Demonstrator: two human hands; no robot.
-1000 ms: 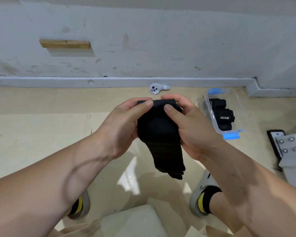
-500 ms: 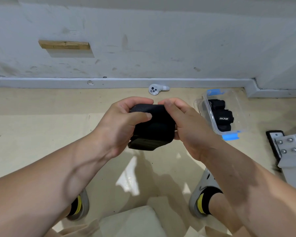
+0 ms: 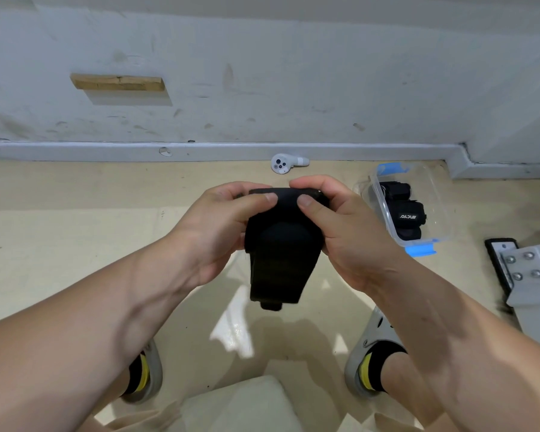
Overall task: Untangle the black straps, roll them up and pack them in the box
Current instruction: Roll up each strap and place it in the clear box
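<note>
Landmark: the clear box [image 3: 434,194] with blue clips, which stands open on the floor [image 3: 75,244]
Strap: the black strap [image 3: 282,254] is in the air to the left of the box, between my two hands; its free tail hangs down toward me
Left hand: my left hand [image 3: 219,226] pinches the top edge on the side far from the box; fingers curled behind, thumb in front
Right hand: my right hand [image 3: 349,232] pinches the same edge on the side near the box; fingers clamped on the strap
Change: half a second ago the tail was gathered up in a short bundle; now it hangs free again, a little shorter than one second ago
Meaning: I judge that one more turn went into the roll; some tail is left to wind
Box content: rolled straps [image 3: 409,215] already lie inside; this one is not yet packed
</note>
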